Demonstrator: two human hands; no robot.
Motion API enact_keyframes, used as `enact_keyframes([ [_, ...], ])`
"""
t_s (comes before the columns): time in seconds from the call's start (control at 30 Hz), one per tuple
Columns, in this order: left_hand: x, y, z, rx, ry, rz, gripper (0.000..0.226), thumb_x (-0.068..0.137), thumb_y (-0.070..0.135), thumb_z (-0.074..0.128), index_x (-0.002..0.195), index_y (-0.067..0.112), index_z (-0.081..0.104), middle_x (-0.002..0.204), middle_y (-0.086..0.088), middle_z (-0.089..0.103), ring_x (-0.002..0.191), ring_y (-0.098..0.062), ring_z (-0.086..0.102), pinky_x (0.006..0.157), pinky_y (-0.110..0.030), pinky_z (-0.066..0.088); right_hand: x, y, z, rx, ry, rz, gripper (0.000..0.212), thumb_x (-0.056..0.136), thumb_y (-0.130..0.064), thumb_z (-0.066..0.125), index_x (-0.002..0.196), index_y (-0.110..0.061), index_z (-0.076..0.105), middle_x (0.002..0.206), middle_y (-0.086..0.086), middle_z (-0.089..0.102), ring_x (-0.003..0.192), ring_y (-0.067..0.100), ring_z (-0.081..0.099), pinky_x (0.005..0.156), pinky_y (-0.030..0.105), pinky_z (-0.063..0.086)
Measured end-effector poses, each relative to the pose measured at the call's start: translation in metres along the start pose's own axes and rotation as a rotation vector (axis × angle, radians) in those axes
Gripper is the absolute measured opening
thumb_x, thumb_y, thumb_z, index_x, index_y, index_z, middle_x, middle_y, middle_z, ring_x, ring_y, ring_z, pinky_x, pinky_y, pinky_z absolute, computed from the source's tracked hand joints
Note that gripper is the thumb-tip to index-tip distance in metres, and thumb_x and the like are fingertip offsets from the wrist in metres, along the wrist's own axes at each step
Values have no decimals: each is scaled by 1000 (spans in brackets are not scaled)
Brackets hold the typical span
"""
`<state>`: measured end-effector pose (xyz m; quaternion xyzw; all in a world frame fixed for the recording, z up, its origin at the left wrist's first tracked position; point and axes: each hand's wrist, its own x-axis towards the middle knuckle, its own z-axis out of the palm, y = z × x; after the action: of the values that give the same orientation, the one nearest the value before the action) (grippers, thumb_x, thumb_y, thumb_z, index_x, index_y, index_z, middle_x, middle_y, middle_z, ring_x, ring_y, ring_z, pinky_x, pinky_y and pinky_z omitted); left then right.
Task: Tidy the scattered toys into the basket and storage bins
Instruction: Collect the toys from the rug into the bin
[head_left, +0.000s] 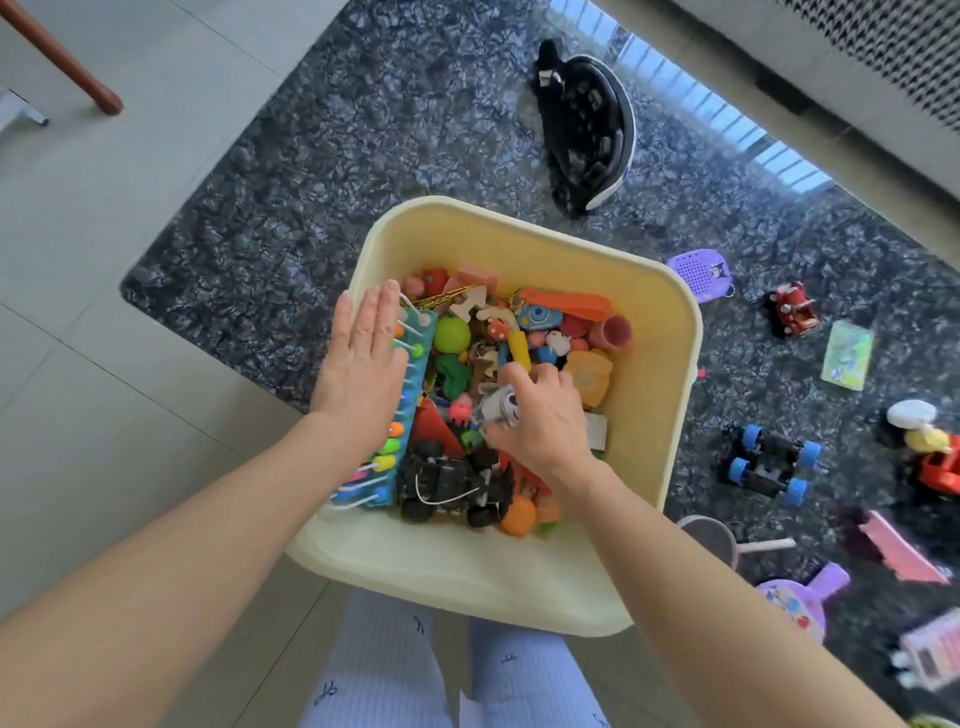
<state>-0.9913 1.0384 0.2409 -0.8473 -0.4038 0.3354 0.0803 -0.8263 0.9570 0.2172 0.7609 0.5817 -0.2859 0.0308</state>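
Note:
A pale yellow storage bin (524, 234) stands on the floor in front of me, filled with several small colourful toys. My left hand (363, 358) lies flat, fingers straight, against a long teal bead toy (410, 395) leaning on the bin's left wall. My right hand (535, 415) reaches into the bin's middle and its fingers curl round a small grey and white figure (498, 408). A black toy car (452, 486) lies at the bin's near side, beside an orange ball (518, 514).
On the dark rug (311, 182) to the right lie a blue-wheeled car (769, 462), a red car (792, 309), a purple toy (698, 273), a green card (847, 356), a pink piece (898, 551) and more. A black helmet (587, 130) lies beyond the bin. A wooden leg (67, 62) stands top left.

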Motion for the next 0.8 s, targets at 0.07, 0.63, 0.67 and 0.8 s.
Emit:
enact_keyframes([
  [0.07,-4,3,0,-11,-28,18,67,91,31,40,148,16,6,143,-36,-30,136,-49,-22,106,-62,-14,-24,17,-7,47,-30,2,52,75,-35,66,121,-19,50,110,11,52,100,31,45,77,33,33],
  [0.63,37,-5,-62,-590,225,42,61,89,19,44,146,17,22,157,-13,-13,144,-29,-17,110,-48,-18,3,36,-93,462,440,-10,25,87,1,52,107,-4,66,108,9,65,97,22,62,86,34,51],
  [0.67,50,-11,-67,-625,239,41,58,92,21,43,146,20,22,158,-11,-9,145,-28,-14,112,-48,-15,15,35,-106,485,471,7,25,88,0,51,108,-5,65,108,7,65,97,20,61,87,31,49],
  [0.8,101,-35,-78,-822,142,21,42,99,33,33,141,29,36,152,-4,29,142,-24,20,115,-48,6,63,34,-142,574,472,131,27,91,-5,50,115,-8,61,111,7,62,98,17,58,90,30,46],
])
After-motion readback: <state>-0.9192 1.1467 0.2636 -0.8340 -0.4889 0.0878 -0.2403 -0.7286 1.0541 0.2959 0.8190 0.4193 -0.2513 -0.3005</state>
